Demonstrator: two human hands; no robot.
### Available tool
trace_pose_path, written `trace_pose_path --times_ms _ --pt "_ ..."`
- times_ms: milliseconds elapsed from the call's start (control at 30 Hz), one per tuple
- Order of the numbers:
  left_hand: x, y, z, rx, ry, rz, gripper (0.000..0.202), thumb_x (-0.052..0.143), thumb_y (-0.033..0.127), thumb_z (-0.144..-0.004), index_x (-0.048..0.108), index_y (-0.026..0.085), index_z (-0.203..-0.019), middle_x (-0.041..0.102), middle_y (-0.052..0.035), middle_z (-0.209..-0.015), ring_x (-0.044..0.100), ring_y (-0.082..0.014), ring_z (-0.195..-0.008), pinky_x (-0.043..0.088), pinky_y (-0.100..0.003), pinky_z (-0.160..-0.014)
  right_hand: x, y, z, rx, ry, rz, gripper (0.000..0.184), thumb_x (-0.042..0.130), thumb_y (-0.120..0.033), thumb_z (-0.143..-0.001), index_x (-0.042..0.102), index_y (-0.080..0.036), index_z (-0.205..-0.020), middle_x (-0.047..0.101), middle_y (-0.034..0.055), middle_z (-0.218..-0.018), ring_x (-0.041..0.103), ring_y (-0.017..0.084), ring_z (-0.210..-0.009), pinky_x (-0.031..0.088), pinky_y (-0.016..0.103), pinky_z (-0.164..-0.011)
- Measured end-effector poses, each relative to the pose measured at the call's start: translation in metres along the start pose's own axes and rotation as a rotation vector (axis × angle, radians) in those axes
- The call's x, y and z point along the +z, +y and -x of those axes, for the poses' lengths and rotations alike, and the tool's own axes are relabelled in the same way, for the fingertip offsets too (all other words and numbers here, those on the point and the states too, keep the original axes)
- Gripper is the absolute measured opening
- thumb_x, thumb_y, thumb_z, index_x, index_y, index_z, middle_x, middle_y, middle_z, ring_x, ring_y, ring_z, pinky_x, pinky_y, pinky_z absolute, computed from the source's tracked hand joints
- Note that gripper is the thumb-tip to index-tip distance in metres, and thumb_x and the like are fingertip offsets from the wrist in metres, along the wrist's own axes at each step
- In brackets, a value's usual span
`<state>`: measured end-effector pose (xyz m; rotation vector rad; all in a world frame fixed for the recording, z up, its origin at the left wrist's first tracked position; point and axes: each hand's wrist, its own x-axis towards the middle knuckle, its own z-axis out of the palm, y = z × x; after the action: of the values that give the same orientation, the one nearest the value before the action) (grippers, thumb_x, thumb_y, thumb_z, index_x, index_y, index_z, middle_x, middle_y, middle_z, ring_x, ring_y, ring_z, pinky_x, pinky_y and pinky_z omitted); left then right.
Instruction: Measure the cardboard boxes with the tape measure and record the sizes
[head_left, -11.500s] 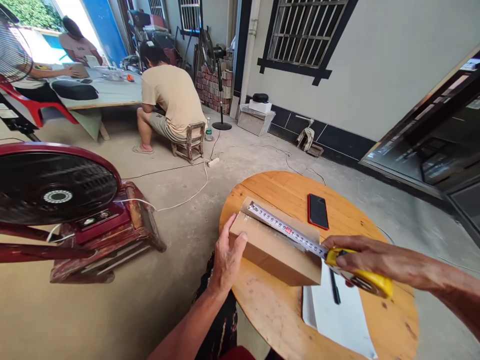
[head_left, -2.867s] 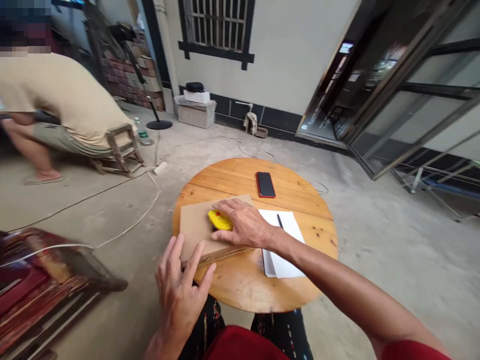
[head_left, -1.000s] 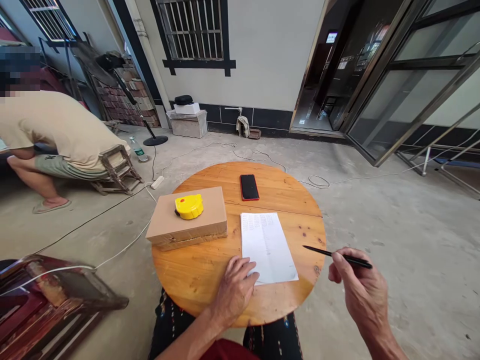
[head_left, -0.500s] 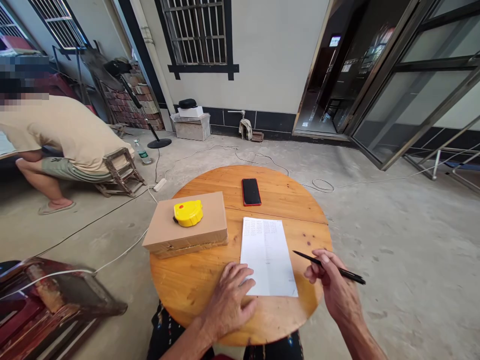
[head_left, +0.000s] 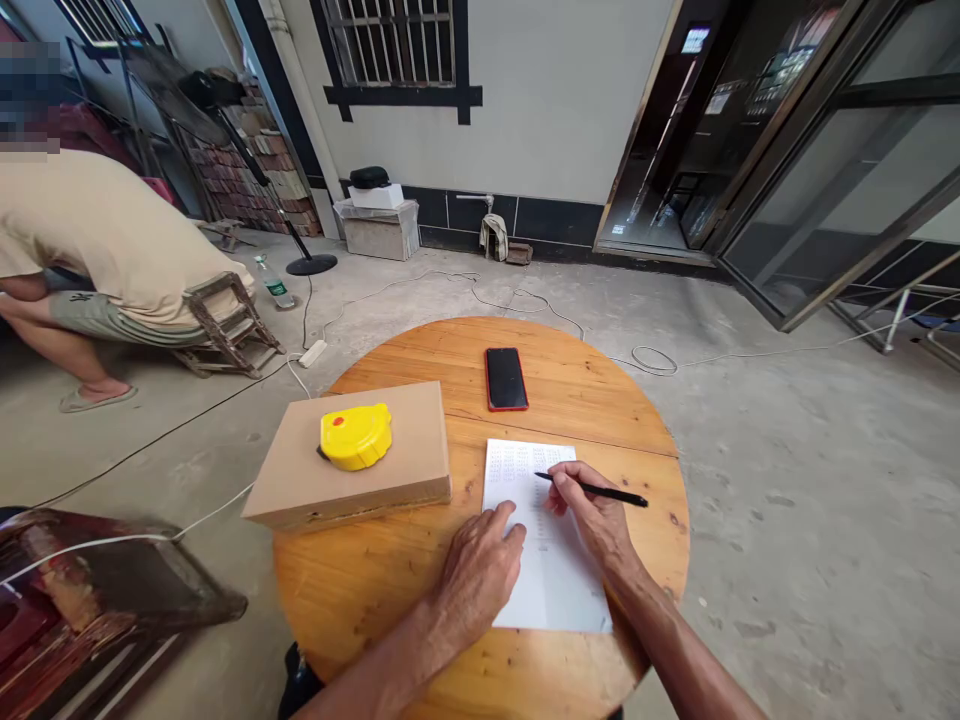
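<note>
A white sheet of paper (head_left: 551, 570) lies on the round wooden table (head_left: 375, 590), with rows of small marks across its upper part. My right hand (head_left: 596, 515) grips a black pen (head_left: 611, 492) over the paper, its tip close to the rows; I cannot tell whether the tip touches. My left hand (head_left: 484, 565) rests on the paper's left edge, fingers spread and slightly bent, holding nothing. Left of the paper sits a brown cardboard box (head_left: 409, 450) with a yellow tape measure (head_left: 356, 437) on top. A dark phone with a red rim (head_left: 506, 378) lies beyond the paper.
On the left, a person in a cream shirt (head_left: 97, 230) sits on a low wooden stool (head_left: 229, 320). A worn wooden chair (head_left: 112, 590) stands at the lower left. Cables (head_left: 652, 360) cross the concrete floor. A plastic bottle (head_left: 274, 285) stands behind the stool.
My right hand has moved left with the pen, from beside the paper to over its upper part. My left hand has shifted slightly up along the paper. The view has tilted down somewhat.
</note>
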<state>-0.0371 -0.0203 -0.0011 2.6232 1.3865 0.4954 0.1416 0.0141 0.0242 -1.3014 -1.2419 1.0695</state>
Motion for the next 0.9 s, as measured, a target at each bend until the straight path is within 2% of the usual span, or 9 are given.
trace_pose_path --times_ms 67,267,400,600,900 --pt "0.003 -0.003 -0.003 0.011 -0.001 -0.008 0.022 0.051 0.007 -0.084 0.061 0.021 -0.097 0.062 -0.0073 -0.120 0.064 -0.0201 -0.086 0.054 -0.035 -0.074 0.004 0.006 -0.009 0.028 -0.018 0.043 0.027 0.059 -0.046 -0.088 0.060 -0.020 -0.080 0.060 -0.0012 -0.057 0.054 0.016 -0.050 0.045 0.028 -0.052" --pt "0.001 -0.004 -0.012 -0.002 0.002 -0.031 0.022 0.050 0.001 -0.082 0.060 0.020 -0.085 0.067 -0.0056 -0.105 0.064 -0.0217 -0.083 0.055 -0.036 -0.070 0.013 0.019 -0.020 0.014 -0.069 0.201 0.022 0.053 -0.037 -0.089 0.058 -0.021 -0.076 0.054 -0.0031 -0.055 0.049 0.014 -0.050 0.041 0.026 -0.051" --pt "0.004 -0.002 -0.013 -0.006 0.025 -0.014 0.025 0.048 -0.002 -0.080 0.060 0.019 -0.081 0.067 -0.0070 -0.106 0.063 -0.0231 -0.087 0.055 -0.036 -0.072 0.014 0.023 -0.018 0.004 -0.045 0.270 0.023 0.052 -0.037 -0.090 0.058 -0.021 -0.075 0.050 -0.0038 -0.056 0.044 0.013 -0.049 0.038 0.025 -0.049" --pt "0.013 -0.005 -0.013 0.002 0.117 0.016 0.039 0.043 0.000 -0.085 0.061 0.015 -0.117 0.065 -0.0090 -0.125 0.064 -0.0247 -0.096 0.054 -0.038 -0.081 0.016 0.020 -0.018 -0.089 -0.040 0.391 0.022 0.052 -0.032 -0.089 0.063 -0.019 -0.075 0.058 -0.0011 -0.061 0.050 0.014 -0.053 0.041 0.025 -0.052" --pt "0.014 -0.005 -0.013 0.000 0.139 0.029 0.040 0.040 0.000 -0.087 0.063 0.013 -0.118 0.067 -0.0090 -0.124 0.063 -0.0240 -0.096 0.055 -0.038 -0.083 0.018 0.018 -0.018 -0.198 -0.042 0.514 0.020 0.052 -0.027 -0.089 0.064 -0.018 -0.075 0.056 -0.0029 -0.056 0.048 0.012 -0.048 0.040 0.023 -0.049"
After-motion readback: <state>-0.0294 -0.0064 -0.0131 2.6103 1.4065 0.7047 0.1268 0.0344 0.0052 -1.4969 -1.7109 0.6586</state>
